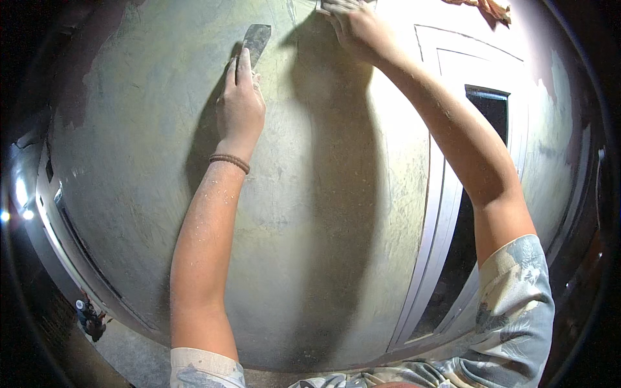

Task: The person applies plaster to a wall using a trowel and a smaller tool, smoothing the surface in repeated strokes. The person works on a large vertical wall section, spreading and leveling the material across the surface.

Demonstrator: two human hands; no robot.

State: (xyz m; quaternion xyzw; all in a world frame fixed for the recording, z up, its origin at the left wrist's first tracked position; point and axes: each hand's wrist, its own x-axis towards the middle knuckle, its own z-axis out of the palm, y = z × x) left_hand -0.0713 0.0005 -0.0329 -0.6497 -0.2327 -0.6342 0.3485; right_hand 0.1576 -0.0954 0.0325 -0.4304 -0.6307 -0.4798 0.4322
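My left hand (242,110), dusted with pale powder, holds a putty knife (257,43) against the plastered wall (272,213). Its wide dark grey blade points up, and two fingers lie stretched along it; the handle is hidden in the palm. Higher and to the right, at the upper edge of the picture, my right hand (356,26) is closed and pressed to the wall. A pale flat edge shows beside its fingers, but the rest of what it holds is cut off.
Right of my arms is a white-framed door or window opening (446,284) with dark panes. A crumpled orange-brown piece (495,10) sits at the top right. Bright lamps (16,215) shine at the far left, above a small dark figure or object (90,320) near the floor.
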